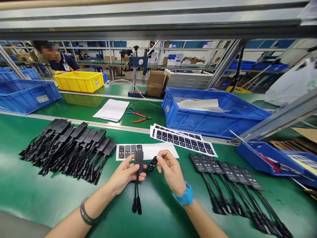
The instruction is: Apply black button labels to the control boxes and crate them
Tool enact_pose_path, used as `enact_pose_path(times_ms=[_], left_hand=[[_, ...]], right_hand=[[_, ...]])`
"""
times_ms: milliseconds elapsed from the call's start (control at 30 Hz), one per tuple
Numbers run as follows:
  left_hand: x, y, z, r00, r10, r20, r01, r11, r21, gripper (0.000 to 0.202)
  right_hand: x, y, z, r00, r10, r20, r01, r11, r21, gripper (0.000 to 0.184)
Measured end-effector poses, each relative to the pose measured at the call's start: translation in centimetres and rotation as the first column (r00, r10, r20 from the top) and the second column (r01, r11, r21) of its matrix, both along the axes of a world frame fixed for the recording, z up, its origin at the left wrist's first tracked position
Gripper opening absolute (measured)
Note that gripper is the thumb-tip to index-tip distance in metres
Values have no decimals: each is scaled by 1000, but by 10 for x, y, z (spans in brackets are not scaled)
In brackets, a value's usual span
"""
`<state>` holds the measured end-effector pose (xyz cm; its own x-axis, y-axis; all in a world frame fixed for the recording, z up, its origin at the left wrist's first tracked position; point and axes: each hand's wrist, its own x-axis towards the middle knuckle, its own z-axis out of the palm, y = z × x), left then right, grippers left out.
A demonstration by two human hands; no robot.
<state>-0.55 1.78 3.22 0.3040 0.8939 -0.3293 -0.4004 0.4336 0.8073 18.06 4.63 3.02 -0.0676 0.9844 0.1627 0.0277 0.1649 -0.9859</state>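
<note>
My left hand (125, 172) holds a flat black plastic box with two cables (138, 161), its leads hanging down toward me. Pinched in my right hand (170, 170) is a black label sticker (152, 164) with white print, tilted just right of the box and apart from it. Behind both hands lies a white label sheet (158, 149), with several black labels on its left part and a bare right part. To the left is a heap of similar cabled boxes (74, 138). A row of labelled cabled boxes (230, 172) lies on the right.
More label sheets (184, 140) lie before a blue bin (213, 122). Pliers (139, 115) and white papers (111, 110) rest farther back, near a yellow bin (81, 82). A metal beam (148, 24) crosses overhead. Another person (59, 61) is at the far left.
</note>
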Motion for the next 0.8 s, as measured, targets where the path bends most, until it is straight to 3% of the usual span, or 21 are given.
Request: enact_pose_path(times_ms=[100,267,467,800], left_hand=[[2,-3,-3,995,-91,50,91,996,10,71],[4,-6,-10,983,-177,47,177,984,23,71],[6,-7,-13,977,-210,50,209,978,17,72],[9,-10,-11,974,-225,-24,226,973,38,68]], right_hand=[[-3,-2,2,1000,9,22,-8,1000,-30,29],[-8,-5,-1,997,-26,68,26,1000,0,28],[-11,-7,-8,995,-29,96,27,1000,14,23],[-14,-10,-5,993,-55,108,55,998,2,22]])
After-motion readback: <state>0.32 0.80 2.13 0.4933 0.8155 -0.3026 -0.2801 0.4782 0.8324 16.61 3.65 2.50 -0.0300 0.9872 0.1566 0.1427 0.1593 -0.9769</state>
